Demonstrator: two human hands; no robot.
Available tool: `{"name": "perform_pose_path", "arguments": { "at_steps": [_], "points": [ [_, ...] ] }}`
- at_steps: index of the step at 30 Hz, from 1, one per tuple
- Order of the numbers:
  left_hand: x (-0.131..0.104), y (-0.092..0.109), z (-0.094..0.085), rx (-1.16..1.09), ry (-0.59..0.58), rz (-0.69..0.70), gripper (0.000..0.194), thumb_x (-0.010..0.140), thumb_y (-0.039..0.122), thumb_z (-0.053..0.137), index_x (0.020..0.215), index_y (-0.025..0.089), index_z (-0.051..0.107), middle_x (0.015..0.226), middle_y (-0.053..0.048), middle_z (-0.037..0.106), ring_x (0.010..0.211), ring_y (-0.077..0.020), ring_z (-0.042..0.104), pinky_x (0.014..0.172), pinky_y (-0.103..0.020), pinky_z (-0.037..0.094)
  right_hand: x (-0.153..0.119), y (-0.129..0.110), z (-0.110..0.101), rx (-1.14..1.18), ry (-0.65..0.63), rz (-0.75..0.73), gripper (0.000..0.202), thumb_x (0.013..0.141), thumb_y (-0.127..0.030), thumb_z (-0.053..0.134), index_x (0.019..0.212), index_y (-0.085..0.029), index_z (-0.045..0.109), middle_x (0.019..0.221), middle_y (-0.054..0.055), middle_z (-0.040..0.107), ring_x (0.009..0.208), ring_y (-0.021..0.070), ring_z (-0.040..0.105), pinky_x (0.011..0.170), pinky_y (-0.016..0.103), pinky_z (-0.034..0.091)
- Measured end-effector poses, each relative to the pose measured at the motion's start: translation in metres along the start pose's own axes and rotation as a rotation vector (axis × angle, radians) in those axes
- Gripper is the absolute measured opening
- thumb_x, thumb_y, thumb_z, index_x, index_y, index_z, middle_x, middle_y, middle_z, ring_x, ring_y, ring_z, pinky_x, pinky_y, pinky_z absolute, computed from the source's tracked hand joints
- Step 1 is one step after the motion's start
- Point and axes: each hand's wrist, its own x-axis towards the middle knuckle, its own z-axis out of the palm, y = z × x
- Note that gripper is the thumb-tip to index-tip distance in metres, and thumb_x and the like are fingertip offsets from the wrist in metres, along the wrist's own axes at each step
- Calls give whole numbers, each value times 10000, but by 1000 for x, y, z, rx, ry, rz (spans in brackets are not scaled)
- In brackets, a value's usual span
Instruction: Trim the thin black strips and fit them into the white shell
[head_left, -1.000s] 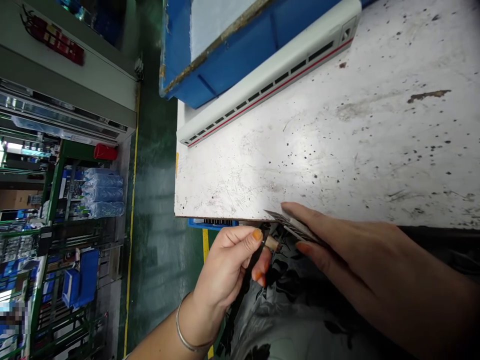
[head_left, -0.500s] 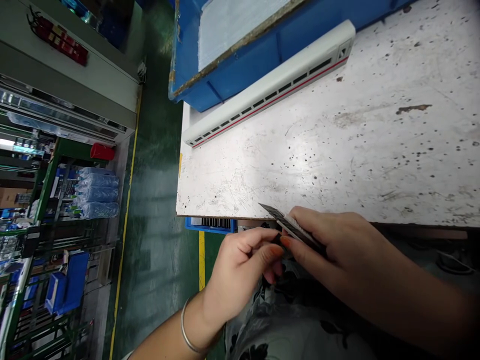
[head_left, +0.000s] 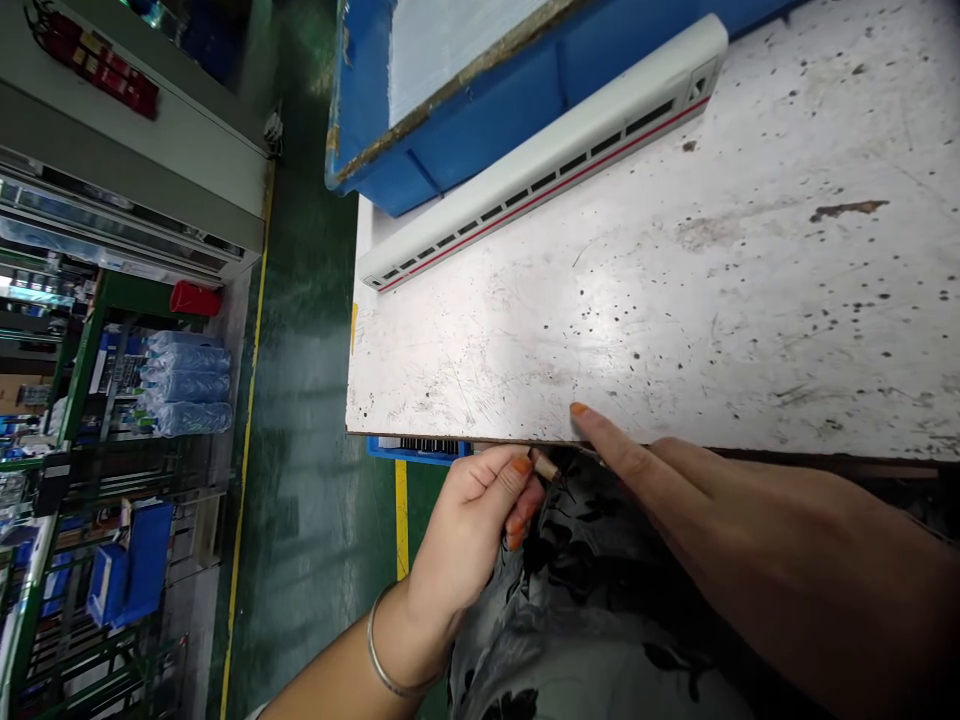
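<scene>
My left hand [head_left: 476,515] is closed in a pinch just below the table's front edge, its thumb pressed to the fingers. A small tan piece [head_left: 545,466] sticks out of its fingertips; what it belongs to cannot be made out. My right hand [head_left: 667,490] reaches over the same edge with its index finger stretched out over the white tabletop [head_left: 480,340]. The other fingers of that hand are mostly hidden, and nothing shows in its grip. Farther back, a long white slotted bar [head_left: 555,165] with a red stripe lies slantwise on the table.
Behind the bar stands a blue crate [head_left: 495,130] with white material inside. Beneath the table's front edge is a small blue tray [head_left: 416,450]. To the left are a green floor [head_left: 307,400], wrapped bottles [head_left: 187,380] and shelving.
The dark, pointed tool that was in my right hand has gone from sight. My right index finger has straightened, and my left hand has drawn slightly left. The view has shifted a little.
</scene>
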Motion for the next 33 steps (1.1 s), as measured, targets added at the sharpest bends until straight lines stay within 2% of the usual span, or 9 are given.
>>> {"name": "perform_pose_path", "arguments": {
  "at_steps": [3,8,11,14,20,25,33],
  "points": [
    [2,-3,0,3,13,28,449,1042,438,533,675,179,529,575,38,442,540,-98,349,543,-264,265,-3,1,1,40,-51,-17,984,761,-90,517,1672,-147,149,1055,51,648,669,163,637,536,294,496],
    [2,-6,0,46,28,51,468,1061,419,512,661,177,528,586,27,465,581,-113,368,598,-290,277,3,2,4,28,7,-19,974,713,-117,552,1644,-143,265,924,3,606,571,135,583,486,297,415],
    [2,-8,1,72,50,54,444,1057,405,523,673,182,535,590,33,452,578,-117,353,591,-300,267,6,0,6,1,17,-59,892,724,-50,504,1598,-108,336,837,-10,563,536,146,562,466,317,386],
    [1,-10,2,63,63,57,457,1050,443,528,671,189,518,597,35,437,584,-120,336,589,-305,257,7,-3,7,-11,-8,-66,861,745,-16,469,1589,-89,317,836,-2,553,563,175,576,463,342,382],
    [1,-10,7,80,101,51,501,1038,513,522,655,191,501,593,35,432,578,-117,337,584,-300,264,9,-4,7,-36,36,-63,783,791,-54,440,1569,-97,358,814,-13,530,537,168,546,449,356,381],
    [1,-8,9,114,119,44,490,1046,473,503,644,192,498,590,35,437,560,-112,333,569,-296,266,14,-4,6,-32,54,-59,770,787,-102,482,1552,-91,398,808,-11,535,535,163,525,442,346,377],
    [1,-7,9,103,123,56,454,1045,390,497,633,200,484,595,32,427,581,-124,333,575,-303,270,16,-6,7,-117,113,-68,655,828,-101,452,1479,-73,524,713,-5,476,457,171,412,403,336,293]
  ]
}}
